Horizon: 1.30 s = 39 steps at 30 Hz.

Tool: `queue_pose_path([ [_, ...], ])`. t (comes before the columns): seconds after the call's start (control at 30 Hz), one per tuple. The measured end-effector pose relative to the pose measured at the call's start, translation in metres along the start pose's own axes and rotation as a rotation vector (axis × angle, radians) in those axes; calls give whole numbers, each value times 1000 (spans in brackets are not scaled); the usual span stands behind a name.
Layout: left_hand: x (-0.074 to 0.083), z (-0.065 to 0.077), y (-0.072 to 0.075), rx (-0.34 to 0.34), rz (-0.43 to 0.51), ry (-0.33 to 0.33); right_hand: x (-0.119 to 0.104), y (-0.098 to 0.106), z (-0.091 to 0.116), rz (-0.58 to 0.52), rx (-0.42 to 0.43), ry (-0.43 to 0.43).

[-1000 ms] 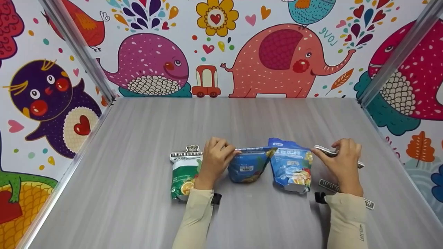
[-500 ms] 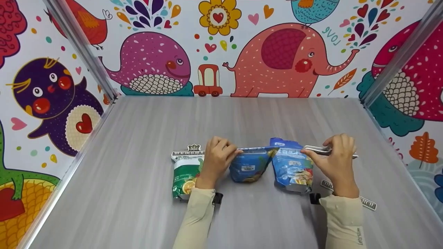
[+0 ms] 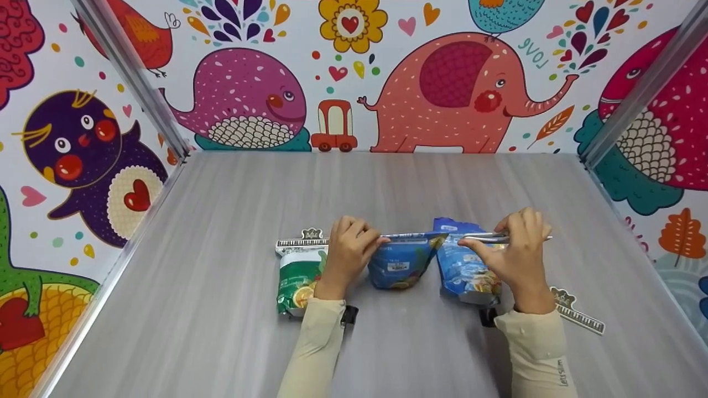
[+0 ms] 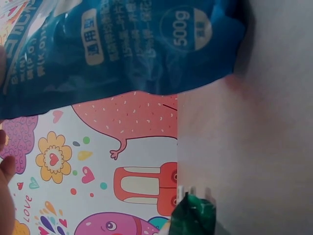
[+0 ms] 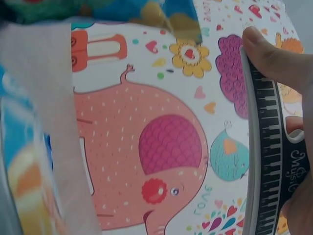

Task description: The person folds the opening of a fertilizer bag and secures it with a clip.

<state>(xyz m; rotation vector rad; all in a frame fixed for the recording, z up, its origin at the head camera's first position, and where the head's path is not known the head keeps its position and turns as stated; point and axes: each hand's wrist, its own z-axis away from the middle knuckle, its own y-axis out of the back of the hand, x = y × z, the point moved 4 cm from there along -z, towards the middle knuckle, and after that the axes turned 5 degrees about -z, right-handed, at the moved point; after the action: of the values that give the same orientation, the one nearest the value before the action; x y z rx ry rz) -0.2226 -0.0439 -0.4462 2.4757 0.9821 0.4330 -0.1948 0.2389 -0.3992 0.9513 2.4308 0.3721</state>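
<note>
My left hand pinches the folded top edge of a blue printed bag, which stands in the middle of the table. In the left wrist view that bag shows white lettering and "500g". With thumb and fingers, my right hand grips a piano-keyboard bag clip, its near end close to the bag's right top corner. The right wrist view shows the clip with black and white keys and a "Music" handle. A second blue bag stands behind the clip, partly covered by it.
To the left of my left hand, a green and white bag has a similar keyboard clip along its top. Another keyboard clip lies on the table by my right wrist. Cartoon-printed walls enclose the table.
My right hand has moved left with the clip, from beside the second blue bag to in front of its top, and the clip is now more level. My left hand keeps its hold.
</note>
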Motion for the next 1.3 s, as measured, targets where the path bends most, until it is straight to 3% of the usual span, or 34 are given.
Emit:
queue_pose_path([
  [0.23,2,2,0,8,-7,13,-12,-13,-3,-28,-46,63],
  [0.67,3,3,0,3,-26,15,-27,-25,-10,107,-159,249],
  [0.8,3,1,1,-3,-22,15,-30,-25,-13,104,-194,296],
  [1.17,2,0,1,-7,-20,11,-35,-27,-22,126,-215,405],
  [1.3,2,-1,1,-7,-20,10,-38,-27,-26,106,-160,484],
])
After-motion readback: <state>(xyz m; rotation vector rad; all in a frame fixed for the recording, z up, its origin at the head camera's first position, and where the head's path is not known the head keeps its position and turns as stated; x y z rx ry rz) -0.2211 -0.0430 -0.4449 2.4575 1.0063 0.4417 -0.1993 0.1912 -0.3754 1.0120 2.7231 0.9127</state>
